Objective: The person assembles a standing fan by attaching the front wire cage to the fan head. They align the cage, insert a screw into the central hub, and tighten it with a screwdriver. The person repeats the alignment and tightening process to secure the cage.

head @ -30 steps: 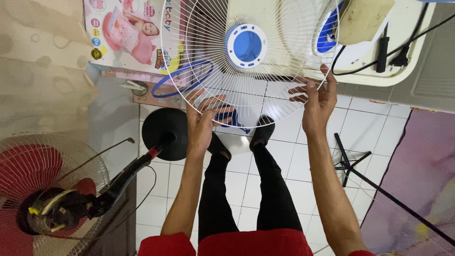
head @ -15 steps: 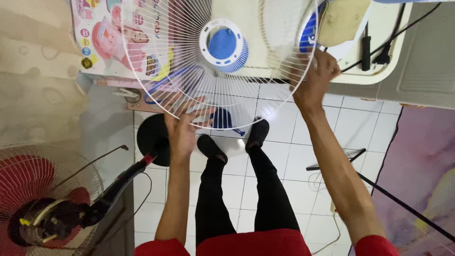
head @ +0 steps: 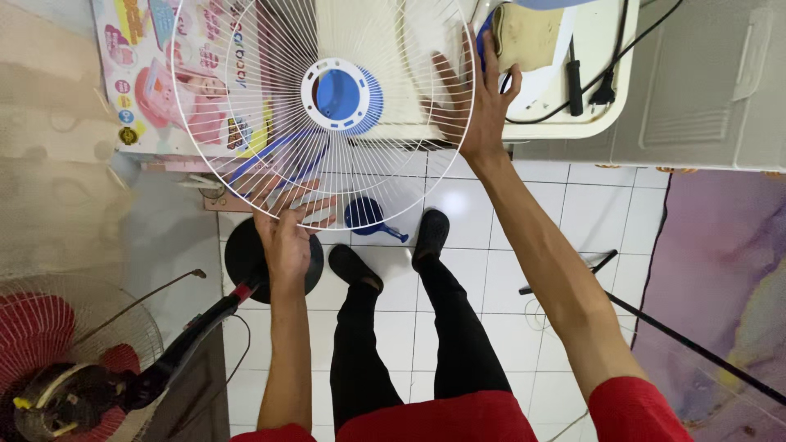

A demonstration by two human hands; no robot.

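White floor tiles (head: pixel 483 237) fill my head view, black-trousered legs standing on them. I see the white fan guard (head: pixel 246 106) held up flat-on to the camera, its blue hub (head: pixel 337 94) facing me, no long axis. The left hand (head: pixel 286 233) pinches the lower rim; the right hand (head: pixel 479 102) lies spread wide against the right rim.

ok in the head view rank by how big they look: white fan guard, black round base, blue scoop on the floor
1. white fan guard, though it's held nearer the camera
2. black round base
3. blue scoop
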